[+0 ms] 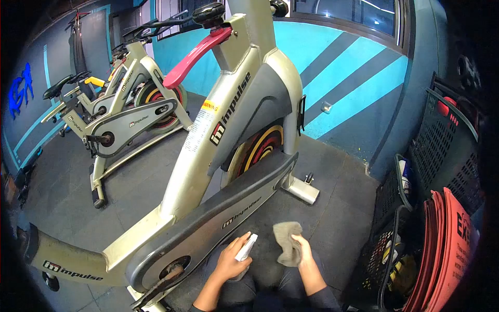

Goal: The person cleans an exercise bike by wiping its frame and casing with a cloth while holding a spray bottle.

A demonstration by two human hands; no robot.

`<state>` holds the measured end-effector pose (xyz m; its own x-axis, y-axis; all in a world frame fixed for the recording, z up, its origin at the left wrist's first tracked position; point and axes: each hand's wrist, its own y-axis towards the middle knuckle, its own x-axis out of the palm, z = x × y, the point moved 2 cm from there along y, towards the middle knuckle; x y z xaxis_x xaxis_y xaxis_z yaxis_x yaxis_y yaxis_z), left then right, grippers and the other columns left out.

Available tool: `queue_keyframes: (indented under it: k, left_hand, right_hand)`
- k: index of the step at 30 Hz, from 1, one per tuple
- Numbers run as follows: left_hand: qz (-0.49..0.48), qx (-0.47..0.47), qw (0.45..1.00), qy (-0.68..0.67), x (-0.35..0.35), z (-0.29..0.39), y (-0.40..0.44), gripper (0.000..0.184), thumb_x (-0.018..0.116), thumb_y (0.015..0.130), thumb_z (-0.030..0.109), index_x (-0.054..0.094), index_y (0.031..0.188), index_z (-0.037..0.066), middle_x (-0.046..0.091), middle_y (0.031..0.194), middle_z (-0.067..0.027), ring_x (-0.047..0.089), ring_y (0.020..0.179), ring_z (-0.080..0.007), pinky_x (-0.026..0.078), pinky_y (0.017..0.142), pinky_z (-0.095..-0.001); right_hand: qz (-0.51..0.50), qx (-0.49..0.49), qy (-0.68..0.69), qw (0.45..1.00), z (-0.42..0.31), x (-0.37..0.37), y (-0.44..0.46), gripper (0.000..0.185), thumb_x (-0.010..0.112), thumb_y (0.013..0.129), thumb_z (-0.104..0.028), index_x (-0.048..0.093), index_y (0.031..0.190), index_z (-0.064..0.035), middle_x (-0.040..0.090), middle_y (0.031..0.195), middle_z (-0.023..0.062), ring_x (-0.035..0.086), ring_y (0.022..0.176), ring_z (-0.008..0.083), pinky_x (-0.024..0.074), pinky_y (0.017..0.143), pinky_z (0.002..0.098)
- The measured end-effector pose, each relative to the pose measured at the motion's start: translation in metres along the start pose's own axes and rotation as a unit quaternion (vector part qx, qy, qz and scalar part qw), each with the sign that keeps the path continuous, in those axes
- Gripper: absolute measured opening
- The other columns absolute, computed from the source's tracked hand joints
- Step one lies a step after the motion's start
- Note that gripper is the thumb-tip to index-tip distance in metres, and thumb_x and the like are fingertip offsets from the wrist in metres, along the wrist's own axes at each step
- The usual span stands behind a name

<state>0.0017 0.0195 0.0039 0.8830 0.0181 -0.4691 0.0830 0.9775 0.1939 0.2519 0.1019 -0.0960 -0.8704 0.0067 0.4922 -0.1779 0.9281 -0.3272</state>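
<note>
My left hand [232, 261] is wrapped round a white spray bottle [246, 247], its lower part hidden by the fingers. To its right, my right hand [305, 256] grips a crumpled grey-beige cloth [287, 243] that hangs from the fingers. Both hands are low in the view, in front of my knees and apart from each other. Just beyond them stands a gold and grey exercise bike [192, 179] with a long grey chain cover [228, 213] and a red lever [197, 58]. Neither hand touches the bike.
More exercise bikes [122, 117] stand at the back left. Behind is a turquoise and grey wall [358, 78]. Dark plastic crates [442, 145] and a stack of red signs or folders [442, 249] are close on my right. The bike's rear foot [302, 190] rests on the floor.
</note>
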Motion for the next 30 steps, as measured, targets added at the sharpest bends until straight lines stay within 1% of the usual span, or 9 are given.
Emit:
queue_keyframes:
  k: [5,10,11,13,18,22,24,27,30]
  left_hand:
    - [0.023,0.025,0.998,0.050,-0.007,0.001,-0.001,0.077,0.066,0.067,0.002,0.045,0.141,0.011,0.062,0.118,-0.0133,0.062,0.109,-0.0292,0.047,0.095,-0.0362]
    - [0.026,0.047,0.998,0.038,0.001,0.000,0.002,0.077,0.066,0.067,0.002,0.046,0.140,0.009,0.062,0.115,-0.0134,0.062,0.107,-0.0292,0.048,0.093,-0.0366]
    - [0.033,0.060,0.997,0.045,0.003,-0.003,0.003,0.077,0.068,0.068,0.009,0.045,0.141,0.015,0.060,0.112,-0.0144,0.062,0.103,-0.0334,0.051,0.084,-0.0400]
    - [0.031,0.063,0.996,0.049,0.004,-0.001,0.002,0.077,0.068,0.068,0.009,0.045,0.141,0.014,0.060,0.112,-0.0145,0.062,0.103,-0.0336,0.050,0.085,-0.0395]
    - [0.031,0.045,0.998,0.043,0.002,0.002,0.000,0.074,0.064,0.066,0.003,0.047,0.138,0.007,0.063,0.111,-0.0130,0.063,0.103,-0.0289,0.048,0.091,-0.0367]
    - [0.038,0.059,0.997,0.036,0.003,-0.006,0.001,0.076,0.067,0.068,0.010,0.046,0.141,0.014,0.060,0.111,-0.0137,0.062,0.100,-0.0341,0.050,0.084,-0.0392]
    - [0.036,0.059,0.996,0.046,0.003,-0.004,0.000,0.077,0.067,0.068,0.010,0.046,0.141,0.014,0.060,0.111,-0.0139,0.062,0.100,-0.0344,0.050,0.085,-0.0393]
    - [0.035,0.057,0.996,0.050,0.003,-0.006,0.001,0.078,0.067,0.067,0.010,0.045,0.142,0.014,0.060,0.111,-0.0143,0.062,0.100,-0.0349,0.050,0.085,-0.0397]
    - [0.033,0.050,0.997,0.046,0.002,-0.007,0.001,0.078,0.068,0.067,0.010,0.045,0.142,0.015,0.061,0.111,-0.0145,0.062,0.100,-0.0353,0.050,0.085,-0.0400]
  right_hand:
    - [0.039,0.002,0.199,0.979,0.014,-0.025,-0.026,0.049,0.059,0.092,-0.028,0.048,0.130,0.0015,0.054,0.132,0.0181,0.056,0.116,0.0337,0.0472,0.101,0.0467]
    - [0.023,-0.017,0.186,0.982,-0.008,-0.031,-0.024,0.042,0.057,0.093,-0.026,0.054,0.125,0.0014,0.062,0.120,0.0184,0.062,0.107,0.0329,0.0510,0.095,0.0449]
    - [0.029,-0.015,0.187,0.982,-0.013,-0.030,-0.025,0.042,0.057,0.093,-0.026,0.054,0.125,0.0014,0.062,0.120,0.0184,0.062,0.107,0.0329,0.0510,0.095,0.0449]
    - [-0.050,-0.046,0.280,0.958,-0.024,-0.009,-0.028,0.039,0.053,0.094,-0.025,0.058,0.122,0.0006,0.066,0.115,0.0171,0.064,0.103,0.0324,0.0521,0.092,0.0434]
    - [-0.083,-0.011,0.383,0.920,-0.025,0.013,-0.031,0.068,0.046,0.094,-0.060,0.055,0.131,-0.0032,0.059,0.129,0.0176,0.058,0.115,0.0353,0.0463,0.098,0.0510]
    - [-0.155,0.039,0.407,0.899,-0.034,0.025,-0.050,0.079,0.042,0.090,-0.069,0.052,0.134,-0.0040,0.056,0.133,0.0193,0.056,0.119,0.0388,0.0428,0.101,0.0547]
    - [-0.241,-0.017,0.441,0.865,-0.035,0.025,-0.055,0.087,0.040,0.087,-0.074,0.050,0.136,-0.0026,0.055,0.134,0.0208,0.053,0.121,0.0406,0.0404,0.102,0.0575]
    - [-0.209,-0.059,0.414,0.884,-0.067,0.042,-0.074,0.083,0.041,0.089,-0.070,0.051,0.136,-0.0020,0.054,0.135,0.0218,0.052,0.123,0.0404,0.0390,0.103,0.0585]
    - [-0.198,-0.110,0.430,0.874,-0.064,0.027,-0.067,0.065,0.042,0.094,-0.051,0.054,0.130,0.0013,0.058,0.129,0.0214,0.058,0.115,0.0380,0.0466,0.098,0.0515]
